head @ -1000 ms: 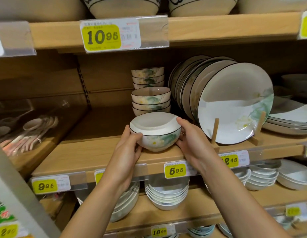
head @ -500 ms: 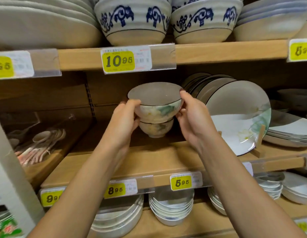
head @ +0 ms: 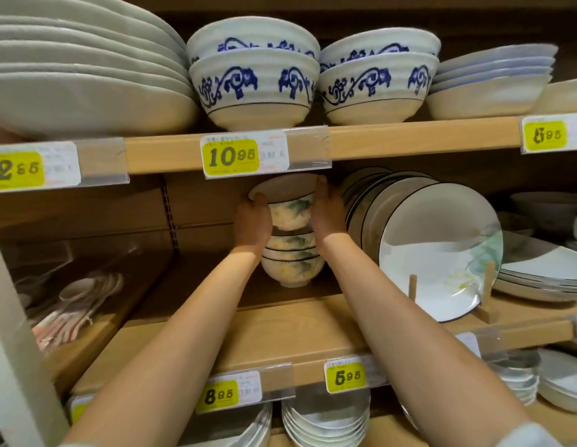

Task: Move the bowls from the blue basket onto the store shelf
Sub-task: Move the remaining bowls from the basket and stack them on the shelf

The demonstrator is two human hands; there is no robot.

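A person stocking a tableware aisle holds a small cream ceramic bowl with a dark rim and green-and-yellow floral glaze (head: 288, 208) between both hands, the left hand (head: 252, 222) wrapped round its wall at 9 o'clock and the right hand (head: 329, 214) cupping it at 3 o'clock, so both hands are grasping the bowl. It sits at 12 o'clock over a stack of matching floral bowls (head: 292, 264) on the pale wooden middle shelf (head: 280, 330), tipped so that its mouth faces the viewer, its rim close beneath the wooden upper shelf board (head: 409, 137) and the yellow 10.95 price tag (head: 232, 156). Whether its foot already touches the top bowl of the stack cannot be told. A row of upright white plates with black rims and a green wash (head: 439, 250) leans at 3 o'clock of the stack, near the right wrist. The blue basket is out of view. The step in hand appears to be nesting this bowl onto the stack. The next move likely calls for levelling the bowl, easing it straight down into the one below, then loosening both hands without knocking the plates or the shelf overhead.
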